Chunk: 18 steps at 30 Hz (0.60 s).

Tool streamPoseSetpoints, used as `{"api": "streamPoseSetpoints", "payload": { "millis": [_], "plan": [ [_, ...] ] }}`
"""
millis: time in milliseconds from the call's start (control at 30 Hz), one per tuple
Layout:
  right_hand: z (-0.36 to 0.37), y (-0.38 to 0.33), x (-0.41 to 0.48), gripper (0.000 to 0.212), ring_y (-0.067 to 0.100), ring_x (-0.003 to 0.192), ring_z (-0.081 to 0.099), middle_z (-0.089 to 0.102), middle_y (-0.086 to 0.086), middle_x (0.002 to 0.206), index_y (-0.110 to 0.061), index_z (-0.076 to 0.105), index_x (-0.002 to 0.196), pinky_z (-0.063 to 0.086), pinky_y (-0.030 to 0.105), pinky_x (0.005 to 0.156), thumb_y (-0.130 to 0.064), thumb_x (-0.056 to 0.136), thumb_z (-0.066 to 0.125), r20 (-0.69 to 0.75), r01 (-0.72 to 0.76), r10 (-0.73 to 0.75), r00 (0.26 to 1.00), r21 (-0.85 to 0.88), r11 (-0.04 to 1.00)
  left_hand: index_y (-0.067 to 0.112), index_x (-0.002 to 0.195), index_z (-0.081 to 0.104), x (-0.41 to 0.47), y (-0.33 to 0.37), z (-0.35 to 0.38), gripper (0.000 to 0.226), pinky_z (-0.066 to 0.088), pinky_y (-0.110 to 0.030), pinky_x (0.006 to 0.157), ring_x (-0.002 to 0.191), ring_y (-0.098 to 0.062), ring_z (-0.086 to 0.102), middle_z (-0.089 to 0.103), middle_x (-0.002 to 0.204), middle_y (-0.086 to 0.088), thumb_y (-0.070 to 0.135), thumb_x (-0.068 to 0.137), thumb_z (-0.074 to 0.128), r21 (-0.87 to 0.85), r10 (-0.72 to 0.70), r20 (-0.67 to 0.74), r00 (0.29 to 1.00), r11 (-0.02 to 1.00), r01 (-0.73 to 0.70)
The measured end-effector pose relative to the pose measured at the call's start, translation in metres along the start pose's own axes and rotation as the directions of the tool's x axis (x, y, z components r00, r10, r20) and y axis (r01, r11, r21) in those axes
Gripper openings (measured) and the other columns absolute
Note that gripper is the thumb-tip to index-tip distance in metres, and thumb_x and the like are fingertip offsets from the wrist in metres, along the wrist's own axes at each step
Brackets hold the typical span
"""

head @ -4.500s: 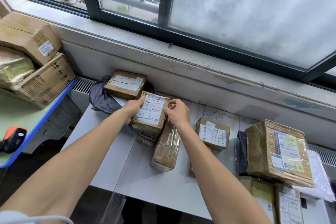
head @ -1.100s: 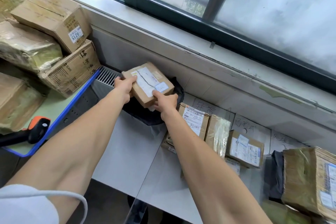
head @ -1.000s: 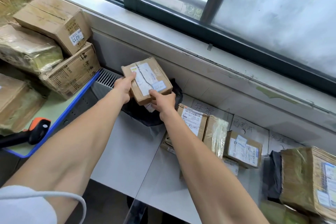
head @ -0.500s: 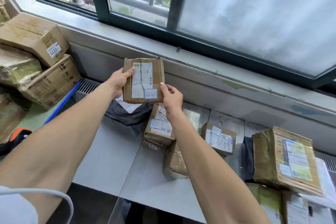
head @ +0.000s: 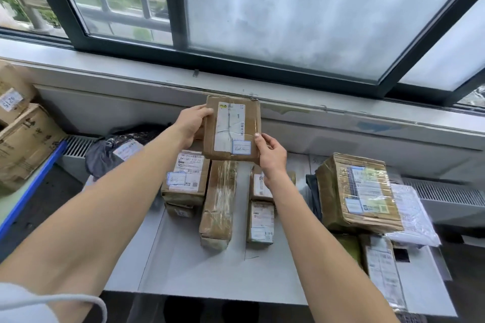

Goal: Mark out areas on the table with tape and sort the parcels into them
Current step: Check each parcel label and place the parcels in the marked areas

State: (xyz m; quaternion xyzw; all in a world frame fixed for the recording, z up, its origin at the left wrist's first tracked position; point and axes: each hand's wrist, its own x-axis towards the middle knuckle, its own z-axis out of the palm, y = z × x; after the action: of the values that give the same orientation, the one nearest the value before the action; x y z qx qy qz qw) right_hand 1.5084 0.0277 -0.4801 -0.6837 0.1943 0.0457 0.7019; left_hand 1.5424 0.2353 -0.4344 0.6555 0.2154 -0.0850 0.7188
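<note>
A flat, rectangular cardboard parcel (head: 232, 128) is held upright above the smooth white table (head: 210, 270), with its white label facing the camera. The left hand (head: 191, 124) grips its upper left edge, and the right hand (head: 271, 155) pinches its lower right corner. Directly below the parcel lies a long box (head: 219, 202) wrapped in glossy tape. A squat labelled carton (head: 186, 178) sits below-left of it, a crumpled dark plastic bag (head: 118, 149) far left, and a bulky film-wrapped carton (head: 357, 191) lower right. A thin line (head: 245, 249) beneath may be tape.
</note>
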Motion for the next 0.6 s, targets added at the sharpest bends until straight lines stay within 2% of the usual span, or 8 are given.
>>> {"api": "streamPoseSetpoints", "payload": {
  "millis": [67,100,200,233,333,433,533,600],
  "plan": [
    [-0.030,0.003,0.003,0.041,0.022,0.107,0.067,0.069,0.007,0.114,-0.011,0.063,0.125,0.055,0.044,0.095,-0.032,0.090,0.070,-0.051,-0.019,0.020,0.999,0.020,1.000,0.014,0.123,0.062,-0.002,-0.004,0.028,0.031,0.049,-0.044,0.098,0.110,-0.027,0.062,0.069,0.116,-0.009,0.019,0.092,0.063,0.063,0.002,0.020,1.000,0.998,-0.003],
    [-0.043,0.005,0.003,0.037,0.022,0.105,0.067,0.070,0.007,0.113,-0.012,0.064,0.123,0.056,0.044,0.093,-0.031,0.091,0.069,-0.070,-0.024,0.026,0.997,0.023,0.999,0.011,0.125,0.061,-0.004,-0.008,0.041,0.034,0.052,-0.043,0.095,0.108,-0.026,0.064,0.069,0.114,-0.010,0.017,0.092,0.064,0.089,-0.002,0.030,1.000,0.996,0.000],
    [-0.077,0.013,0.004,0.032,0.020,0.099,0.069,0.071,0.004,0.107,-0.015,0.064,0.122,0.059,0.040,0.087,-0.028,0.093,0.067,-0.105,-0.055,0.057,0.993,0.018,0.998,0.011,0.121,0.062,-0.012,-0.017,0.076,0.029,0.059,-0.028,0.061,0.078,-0.018,0.068,0.070,0.090,-0.004,0.014,0.092,0.064,0.136,-0.021,0.051,0.998,0.991,0.014],
    [-0.087,0.016,0.003,0.030,0.018,0.097,0.070,0.071,0.003,0.105,-0.015,0.064,0.122,0.060,0.037,0.083,-0.027,0.094,0.066,-0.118,-0.064,0.066,0.991,0.020,0.998,0.012,0.121,0.062,-0.014,-0.021,0.087,0.028,0.059,-0.028,0.061,0.078,-0.019,0.069,0.070,0.088,-0.004,0.013,0.092,0.064,0.150,-0.033,0.052,0.998,0.988,0.024],
    [-0.112,0.024,0.003,0.027,0.012,0.092,0.068,0.070,0.000,0.102,-0.017,0.064,0.121,0.058,0.024,0.071,-0.026,0.095,0.064,-0.155,-0.079,0.075,0.985,-0.019,0.997,0.007,0.125,0.062,-0.019,-0.034,0.111,0.034,0.058,-0.040,0.083,0.094,-0.026,0.069,0.069,0.099,-0.010,0.012,0.092,0.064,0.199,-0.068,0.047,0.997,0.978,0.057],
    [-0.130,0.037,0.003,0.027,0.014,0.095,0.067,0.070,0.004,0.106,-0.013,0.066,0.119,0.058,0.031,0.084,-0.024,0.094,0.065,-0.191,-0.110,0.099,0.977,-0.048,0.993,0.007,0.124,0.062,-0.022,-0.051,0.129,0.033,0.058,-0.043,0.084,0.093,-0.025,0.069,0.070,0.101,-0.010,0.012,0.092,0.064,0.238,-0.103,0.015,0.995,0.967,0.097],
    [-0.141,0.053,0.005,0.025,0.013,0.091,0.065,0.071,0.004,0.106,-0.012,0.069,0.115,0.055,0.027,0.083,-0.023,0.093,0.065,-0.251,-0.141,0.108,0.962,-0.116,0.983,0.005,0.124,0.061,-0.027,-0.070,0.142,0.034,0.058,-0.043,0.081,0.094,-0.025,0.068,0.069,0.107,-0.014,0.007,0.090,0.064,0.234,-0.143,-0.021,0.990,0.961,0.144],
    [-0.146,0.061,0.008,0.027,0.016,0.097,0.063,0.071,0.003,0.109,-0.011,0.071,0.114,0.053,0.032,0.090,-0.024,0.092,0.065,-0.289,-0.172,0.110,0.951,-0.201,0.964,0.004,0.125,0.059,-0.029,-0.083,0.149,0.037,0.058,-0.043,0.080,0.089,-0.026,0.066,0.068,0.111,-0.016,0.002,0.088,0.064,0.234,-0.167,-0.044,0.985,0.957,0.173]
  ]
}}
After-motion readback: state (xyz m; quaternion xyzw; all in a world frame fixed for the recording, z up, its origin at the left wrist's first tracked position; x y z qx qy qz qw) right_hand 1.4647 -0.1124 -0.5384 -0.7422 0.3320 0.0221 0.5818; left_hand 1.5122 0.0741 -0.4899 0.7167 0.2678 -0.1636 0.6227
